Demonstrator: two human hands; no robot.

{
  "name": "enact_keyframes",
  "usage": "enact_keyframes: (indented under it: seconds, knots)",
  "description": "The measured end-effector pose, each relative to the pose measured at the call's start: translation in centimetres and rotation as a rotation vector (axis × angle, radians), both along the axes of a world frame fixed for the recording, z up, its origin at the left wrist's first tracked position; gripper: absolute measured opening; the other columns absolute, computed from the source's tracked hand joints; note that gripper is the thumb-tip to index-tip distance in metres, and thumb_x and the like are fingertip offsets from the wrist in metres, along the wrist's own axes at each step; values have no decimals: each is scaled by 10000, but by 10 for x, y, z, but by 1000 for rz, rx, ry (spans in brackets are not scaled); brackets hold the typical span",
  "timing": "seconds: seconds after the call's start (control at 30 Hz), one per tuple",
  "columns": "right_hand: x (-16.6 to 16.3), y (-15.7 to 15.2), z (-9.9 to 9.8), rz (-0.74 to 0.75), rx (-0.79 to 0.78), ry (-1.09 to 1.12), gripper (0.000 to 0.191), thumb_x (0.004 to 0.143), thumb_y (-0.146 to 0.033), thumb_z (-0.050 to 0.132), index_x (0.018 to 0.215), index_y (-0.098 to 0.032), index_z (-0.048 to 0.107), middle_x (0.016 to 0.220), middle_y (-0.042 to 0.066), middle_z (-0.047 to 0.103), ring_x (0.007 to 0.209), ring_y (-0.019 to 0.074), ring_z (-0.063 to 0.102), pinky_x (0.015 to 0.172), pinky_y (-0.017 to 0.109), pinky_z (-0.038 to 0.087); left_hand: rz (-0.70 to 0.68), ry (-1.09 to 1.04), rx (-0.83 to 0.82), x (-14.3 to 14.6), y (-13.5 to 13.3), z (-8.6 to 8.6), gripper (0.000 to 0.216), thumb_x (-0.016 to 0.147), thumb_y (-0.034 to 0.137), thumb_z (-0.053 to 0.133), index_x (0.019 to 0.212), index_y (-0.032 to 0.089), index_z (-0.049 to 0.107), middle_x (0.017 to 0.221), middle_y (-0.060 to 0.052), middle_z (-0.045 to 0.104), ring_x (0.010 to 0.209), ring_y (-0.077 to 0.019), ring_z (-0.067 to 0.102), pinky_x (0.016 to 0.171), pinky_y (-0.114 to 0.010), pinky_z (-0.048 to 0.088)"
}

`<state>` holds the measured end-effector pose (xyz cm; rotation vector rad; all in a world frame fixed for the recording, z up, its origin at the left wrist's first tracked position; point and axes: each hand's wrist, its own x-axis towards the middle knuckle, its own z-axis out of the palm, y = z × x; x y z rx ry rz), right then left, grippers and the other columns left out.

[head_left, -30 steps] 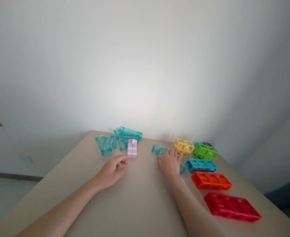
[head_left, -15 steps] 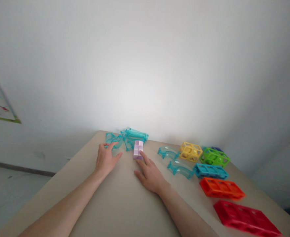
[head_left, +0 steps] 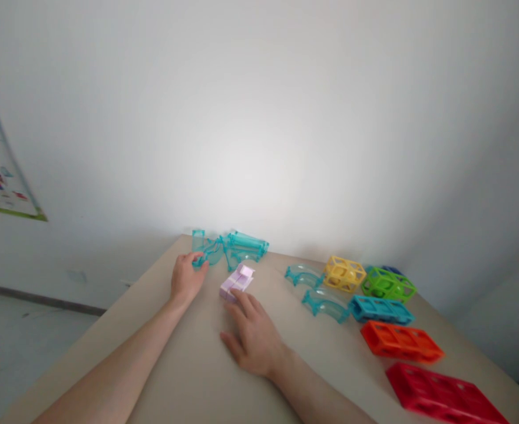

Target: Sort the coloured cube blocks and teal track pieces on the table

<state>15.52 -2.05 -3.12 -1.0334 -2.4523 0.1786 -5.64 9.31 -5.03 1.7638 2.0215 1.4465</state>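
Note:
On the left, my left hand [head_left: 188, 280] pinches the near end of a curved translucent teal track piece [head_left: 214, 254] between thumb and fingers. My right hand [head_left: 259, 335] has its fingers apart, with the fingertips at the near end of a pale purple and white block [head_left: 237, 281], which lies tilted on the table. Behind the block, more teal pieces are bunched together, among them a long straight chute [head_left: 248, 242]. A short teal piece [head_left: 198, 238] stands close to the wall, just beyond my left hand.
Two curved teal tracks [head_left: 325, 305] lie right of centre on the beige table [head_left: 184, 377]. Beside them are yellow [head_left: 344, 274], green [head_left: 388, 284], blue [head_left: 380, 310], orange [head_left: 401, 341] and red [head_left: 445, 391] frame blocks. A white wall [head_left: 259, 118] rises behind; a poster [head_left: 3, 171] hangs left.
My left hand has closed on the teal track piece. The purple block has turned and shifted left and nearer, with my right hand drawn back beside it. The view has shifted slightly.

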Motion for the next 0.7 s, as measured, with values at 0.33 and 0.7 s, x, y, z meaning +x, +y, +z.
enact_keyframes:
  seconds: [0.33, 0.7]
  knots:
    - [-11, 97, -20, -481, 228, 159, 506, 778, -36, 391, 1268, -98, 501, 1288, 152, 537, 1212, 231, 474, 1058, 379, 366, -21, 59, -3, 5, -15, 17, 247, 775, 309, 579, 956, 183, 690, 977, -109, 566, 961, -263, 588, 921, -410, 460]
    - [-10, 175, -18, -744, 256, 34, 539, 797, -81, 437, 1332, -128, 481, 1390, 155, 469, 1329, 331, 283, 1047, 511, 213, -489, 405, -109, 20, -49, 25, 436, 784, 271, 620, 1212, 236, 544, 1090, -87, 576, 1052, -245, 556, 933, -363, 444]
